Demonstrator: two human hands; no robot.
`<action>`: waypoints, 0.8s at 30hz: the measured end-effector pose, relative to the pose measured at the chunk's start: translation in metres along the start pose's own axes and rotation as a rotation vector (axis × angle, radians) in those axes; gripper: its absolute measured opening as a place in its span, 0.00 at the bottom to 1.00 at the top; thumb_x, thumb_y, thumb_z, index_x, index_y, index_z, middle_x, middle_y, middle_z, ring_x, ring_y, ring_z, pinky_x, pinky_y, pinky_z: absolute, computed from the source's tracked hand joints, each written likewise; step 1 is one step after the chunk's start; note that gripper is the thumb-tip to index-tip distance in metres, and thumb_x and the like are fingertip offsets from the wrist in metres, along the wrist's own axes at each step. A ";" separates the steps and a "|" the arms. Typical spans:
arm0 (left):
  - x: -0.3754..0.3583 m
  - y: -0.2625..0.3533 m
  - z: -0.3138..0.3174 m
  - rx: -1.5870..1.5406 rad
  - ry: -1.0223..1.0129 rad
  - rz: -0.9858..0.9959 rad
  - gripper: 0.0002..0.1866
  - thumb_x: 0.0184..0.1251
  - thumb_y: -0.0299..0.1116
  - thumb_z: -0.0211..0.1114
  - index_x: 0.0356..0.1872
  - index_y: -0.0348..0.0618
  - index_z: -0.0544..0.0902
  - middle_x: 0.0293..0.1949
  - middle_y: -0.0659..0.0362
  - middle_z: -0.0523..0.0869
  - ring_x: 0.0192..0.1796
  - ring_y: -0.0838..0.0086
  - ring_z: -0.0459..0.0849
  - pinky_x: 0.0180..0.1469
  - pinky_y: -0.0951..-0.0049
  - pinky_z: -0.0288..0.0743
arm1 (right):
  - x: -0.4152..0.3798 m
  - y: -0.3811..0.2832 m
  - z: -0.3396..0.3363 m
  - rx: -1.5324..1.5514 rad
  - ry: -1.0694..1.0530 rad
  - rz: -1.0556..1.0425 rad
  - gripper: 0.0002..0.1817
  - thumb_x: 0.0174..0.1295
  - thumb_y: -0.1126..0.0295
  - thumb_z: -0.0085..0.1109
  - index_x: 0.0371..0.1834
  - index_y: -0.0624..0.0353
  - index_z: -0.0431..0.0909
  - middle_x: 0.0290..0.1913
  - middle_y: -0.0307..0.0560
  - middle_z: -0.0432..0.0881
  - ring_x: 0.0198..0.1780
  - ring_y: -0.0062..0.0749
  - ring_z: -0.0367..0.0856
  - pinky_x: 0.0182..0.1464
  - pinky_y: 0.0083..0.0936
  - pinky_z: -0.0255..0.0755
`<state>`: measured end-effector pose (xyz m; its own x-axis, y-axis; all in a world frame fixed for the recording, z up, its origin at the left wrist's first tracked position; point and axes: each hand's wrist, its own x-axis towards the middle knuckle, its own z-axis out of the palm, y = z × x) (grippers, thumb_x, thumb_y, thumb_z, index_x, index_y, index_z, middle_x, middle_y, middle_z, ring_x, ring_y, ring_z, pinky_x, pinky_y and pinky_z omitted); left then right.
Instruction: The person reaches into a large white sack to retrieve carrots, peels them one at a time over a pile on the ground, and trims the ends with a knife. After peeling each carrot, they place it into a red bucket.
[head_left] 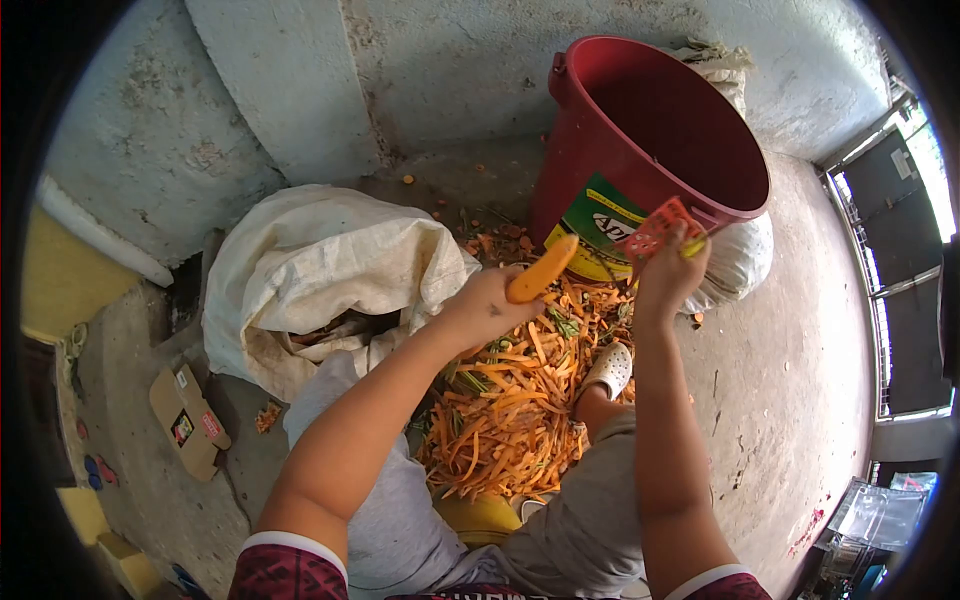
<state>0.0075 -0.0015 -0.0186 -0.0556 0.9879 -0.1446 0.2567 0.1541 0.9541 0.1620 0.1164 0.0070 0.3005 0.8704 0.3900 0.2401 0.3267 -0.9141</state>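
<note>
My left hand [497, 308] is closed around a carrot [543, 270], whose smooth orange end points up and to the right. In my right hand [672, 275] is what looks like a peeler [660, 228], red and flat with holes and a bit of yellow by the fingers. Carrot and peeler are apart. Below both hands lies a large heap of orange carrot peelings [505, 420] with some green bits, between my legs. A red bucket [548, 150] with a green and yellow label stands just beyond my right hand, tilted in view.
At the left a white woven sack [310, 235] sits with its mouth open. Flattened cardboard [188, 420] lies on the concrete floor. Behind the bucket is another filled white sack [745, 262]. A pale wall [450, 60] closes off the back. My foot wears a cream clog [610, 370].
</note>
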 end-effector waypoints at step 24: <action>0.003 -0.007 -0.020 0.519 0.325 0.025 0.14 0.52 0.35 0.61 0.35 0.36 0.75 0.24 0.48 0.78 0.29 0.57 0.78 0.33 0.66 0.69 | -0.032 -0.021 -0.010 -0.479 -1.083 -0.060 0.10 0.57 0.70 0.51 0.39 0.64 0.70 0.28 0.54 0.77 0.31 0.38 0.77 0.32 0.27 0.68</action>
<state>-0.0133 0.0000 -0.0202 -0.3137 0.9486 0.0419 0.6936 0.1988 0.6924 0.1565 0.0786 0.0148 -0.6060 0.7918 -0.0767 0.6174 0.4073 -0.6730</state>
